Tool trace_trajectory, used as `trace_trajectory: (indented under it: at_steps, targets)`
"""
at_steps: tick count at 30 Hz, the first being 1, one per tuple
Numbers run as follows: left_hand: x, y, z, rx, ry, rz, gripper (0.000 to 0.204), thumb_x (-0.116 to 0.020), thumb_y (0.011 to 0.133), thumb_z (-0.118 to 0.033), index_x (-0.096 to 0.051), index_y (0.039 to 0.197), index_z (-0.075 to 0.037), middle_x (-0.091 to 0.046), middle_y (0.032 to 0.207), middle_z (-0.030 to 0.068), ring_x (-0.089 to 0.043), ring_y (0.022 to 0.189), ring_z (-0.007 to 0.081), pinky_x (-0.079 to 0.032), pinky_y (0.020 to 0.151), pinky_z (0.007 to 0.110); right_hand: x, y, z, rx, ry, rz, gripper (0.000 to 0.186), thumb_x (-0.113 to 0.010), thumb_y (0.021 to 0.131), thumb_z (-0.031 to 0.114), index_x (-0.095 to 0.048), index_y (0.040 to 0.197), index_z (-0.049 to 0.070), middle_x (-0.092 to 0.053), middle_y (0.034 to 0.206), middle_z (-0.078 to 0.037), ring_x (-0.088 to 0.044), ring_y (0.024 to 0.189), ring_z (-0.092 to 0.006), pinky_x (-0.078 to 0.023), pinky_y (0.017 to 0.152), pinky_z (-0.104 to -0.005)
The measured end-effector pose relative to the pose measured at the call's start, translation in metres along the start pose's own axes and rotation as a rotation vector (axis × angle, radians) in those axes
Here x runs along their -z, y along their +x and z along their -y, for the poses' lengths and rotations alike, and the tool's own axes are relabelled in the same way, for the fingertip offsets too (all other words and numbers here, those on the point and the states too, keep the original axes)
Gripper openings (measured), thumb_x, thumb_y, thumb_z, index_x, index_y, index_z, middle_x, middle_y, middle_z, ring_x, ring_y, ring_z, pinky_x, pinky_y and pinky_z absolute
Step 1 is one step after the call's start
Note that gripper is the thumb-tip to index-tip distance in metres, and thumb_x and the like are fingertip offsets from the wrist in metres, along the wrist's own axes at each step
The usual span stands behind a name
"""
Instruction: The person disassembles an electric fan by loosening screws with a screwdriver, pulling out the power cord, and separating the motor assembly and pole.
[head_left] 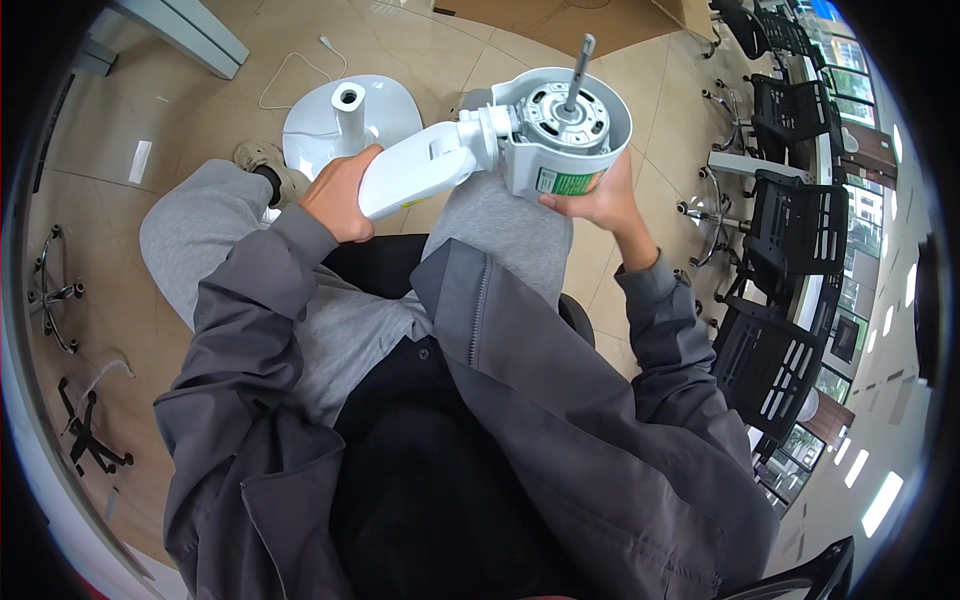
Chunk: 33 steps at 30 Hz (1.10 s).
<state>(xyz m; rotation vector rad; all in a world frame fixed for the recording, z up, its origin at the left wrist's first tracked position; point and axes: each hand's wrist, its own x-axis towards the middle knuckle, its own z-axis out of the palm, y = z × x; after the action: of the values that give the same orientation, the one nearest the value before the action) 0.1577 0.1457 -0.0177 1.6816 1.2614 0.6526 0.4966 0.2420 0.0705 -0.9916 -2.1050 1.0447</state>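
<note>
Across my lap I hold a white fan motor head (545, 165) joined to a white neck piece (418, 172). My left hand (343, 195) is wrapped round the lower end of the neck. Cupping the round housing from its right side and below is my right hand (605, 198). A metal motor (566, 118) sits in the housing, with its thin shaft (580, 72) sticking up. A green label is on the housing's near side. On the floor beyond my left hand stands a round white fan base (395, 112) with a short hollow post (348, 112).
A white cord with a plug (325, 42) lies on the tiled floor behind the base. At the far side is a cardboard box (570, 25). Several black mesh chairs (795, 222) line the right, and a white table leg (190, 35) stands at upper left.
</note>
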Motion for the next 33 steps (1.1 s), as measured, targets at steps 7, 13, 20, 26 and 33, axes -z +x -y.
trace_trajectory:
  at_steps: [7, 13, 20, 26, 33]
  targets:
    - [-0.002, 0.003, -0.006, -0.003, 0.025, -0.043, 0.057, -0.07, 0.046, -0.003, -0.055, 0.102, -0.002, -0.061, 0.081, 0.0255, -0.059, 0.084, 0.0529, -0.051, 0.072, 0.045, 0.01, -0.003, -0.004, -0.047, 0.115, 0.004, 0.11, -0.1, 0.049, 0.024, -0.045, 0.14, -0.002, -0.062, 0.129, -0.012, -0.061, 0.12, -0.0243, -0.046, 0.105, -0.0369]
    - [-0.004, 0.005, -0.005, 0.017, -0.007, -0.04, 0.061, -0.071, 0.044, -0.003, -0.055, 0.103, -0.002, -0.062, 0.082, 0.0247, -0.061, 0.084, 0.0519, -0.052, 0.073, 0.044, 0.005, -0.019, -0.024, -0.05, 0.271, -0.121, 0.114, -0.102, 0.053, 0.032, -0.044, 0.144, -0.006, -0.06, 0.135, -0.015, -0.059, 0.123, -0.0238, -0.045, 0.107, -0.0366]
    - [-0.003, 0.007, -0.008, 0.042, -0.024, -0.055, 0.063, -0.072, 0.043, -0.001, -0.056, 0.104, -0.001, -0.064, 0.086, 0.0245, -0.062, 0.087, 0.0514, -0.052, 0.077, 0.041, -0.041, -0.075, -0.042, -0.15, 0.492, -0.636, 0.037, -0.062, 0.102, 0.013, -0.058, 0.133, -0.008, -0.063, 0.128, -0.015, -0.062, 0.115, -0.0205, -0.05, 0.098, -0.0316]
    - [-0.002, 0.006, -0.011, 0.022, -0.007, -0.061, 0.063, -0.072, 0.044, -0.001, -0.055, 0.104, 0.0, -0.064, 0.089, 0.024, -0.062, 0.088, 0.0508, -0.052, 0.079, 0.041, -0.056, -0.068, -0.026, -0.079, 0.207, -0.791, 0.033, -0.056, 0.105, 0.009, -0.059, 0.133, -0.007, -0.066, 0.118, -0.012, -0.063, 0.109, -0.0165, -0.05, 0.095, -0.0293]
    - [-0.004, 0.004, -0.008, 0.049, 0.029, -0.037, 0.068, -0.07, 0.042, -0.002, -0.054, 0.108, -0.002, -0.064, 0.09, 0.0216, -0.063, 0.087, 0.0481, -0.052, 0.082, 0.038, -0.04, -0.052, -0.03, -0.131, 0.196, -0.643, 0.019, -0.048, 0.109, 0.017, -0.054, 0.108, -0.001, -0.066, 0.109, -0.011, -0.059, 0.095, -0.0118, -0.049, 0.085, -0.0274]
